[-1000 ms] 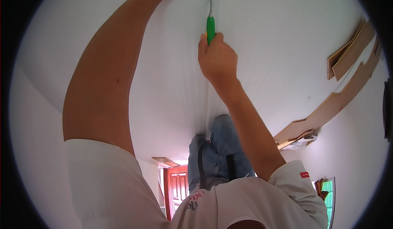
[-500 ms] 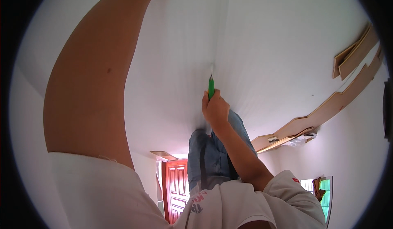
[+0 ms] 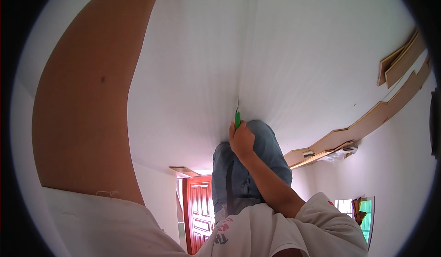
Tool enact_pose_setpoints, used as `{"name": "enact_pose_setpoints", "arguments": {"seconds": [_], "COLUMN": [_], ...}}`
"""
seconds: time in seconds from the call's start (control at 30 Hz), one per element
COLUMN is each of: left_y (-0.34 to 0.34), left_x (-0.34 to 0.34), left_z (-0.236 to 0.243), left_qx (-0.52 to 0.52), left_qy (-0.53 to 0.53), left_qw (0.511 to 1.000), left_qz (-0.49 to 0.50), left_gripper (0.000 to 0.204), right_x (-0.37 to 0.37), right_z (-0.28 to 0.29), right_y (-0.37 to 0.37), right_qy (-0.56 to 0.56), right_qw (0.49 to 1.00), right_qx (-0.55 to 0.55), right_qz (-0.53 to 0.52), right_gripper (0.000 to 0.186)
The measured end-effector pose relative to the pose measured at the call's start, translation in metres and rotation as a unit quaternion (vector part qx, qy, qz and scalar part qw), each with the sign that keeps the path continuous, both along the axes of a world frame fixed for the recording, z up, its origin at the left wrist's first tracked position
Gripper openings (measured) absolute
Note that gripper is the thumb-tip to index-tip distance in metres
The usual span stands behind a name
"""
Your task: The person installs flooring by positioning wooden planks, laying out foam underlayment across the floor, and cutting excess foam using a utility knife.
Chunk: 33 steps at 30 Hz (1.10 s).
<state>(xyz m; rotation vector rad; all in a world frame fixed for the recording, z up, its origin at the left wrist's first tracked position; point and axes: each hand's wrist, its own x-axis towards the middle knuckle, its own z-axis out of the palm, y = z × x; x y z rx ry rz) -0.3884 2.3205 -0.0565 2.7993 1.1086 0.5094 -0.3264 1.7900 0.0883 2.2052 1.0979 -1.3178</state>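
My right hand (image 3: 242, 138) is closed round a green-handled utility knife (image 3: 237, 118). Its thin blade points away from me, and its tip is at the white sheet-like surface (image 3: 303, 73) in front of my knees. A faint straight line (image 3: 248, 36) runs along that surface from near the blade toward the far edge. My left forearm crosses the left side of the view and leaves at the top, so the left hand is out of sight. The right hand is just in front of my jeans-covered knees (image 3: 262, 140).
Wooden floor planks (image 3: 353, 126) lie in a stepped row along the right, with loose planks (image 3: 398, 64) farther up. Clear plastic wrapping (image 3: 337, 156) is beside them. A short board (image 3: 184, 171) lies near a red-brown panelled door (image 3: 200, 211). A window (image 3: 366, 220) shows at lower right.
My right hand has drawn the knife back along the line, closer to my knees. The left forearm has shifted a little to the left.
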Motion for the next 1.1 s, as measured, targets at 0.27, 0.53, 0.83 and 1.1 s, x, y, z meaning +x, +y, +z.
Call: {"name": "enact_pose_setpoints", "arguments": {"seconds": [0.27,0.53,0.83,1.1], "left_y": [0.001,-0.008,0.000,-0.005], "left_x": [0.001,-0.008,-0.006,0.001], "left_z": [0.009,-0.006,0.027,0.035], "left_qx": [-0.024,-0.038,-0.103,-0.127], "left_qy": [-0.001,0.006,-0.026,0.036], "left_qw": [1.000,0.999,0.994,0.991], "left_qz": [0.000,-0.020,-0.009,0.006], "left_gripper": [0.033,0.044,0.053,0.049], "right_x": [-0.014,0.037,0.174,0.177], "right_z": [0.020,0.033,-0.083,-0.117], "right_y": [-0.044,0.057,0.519,0.638], "right_qy": [0.031,0.106,-0.049,-0.163], "right_qw": [0.997,0.990,0.834,0.789], "right_qx": [-0.064,0.024,0.515,0.591], "right_qz": [-0.017,-0.093,-0.193,0.043], "right_gripper": [0.035,0.034,0.030,0.035]}}
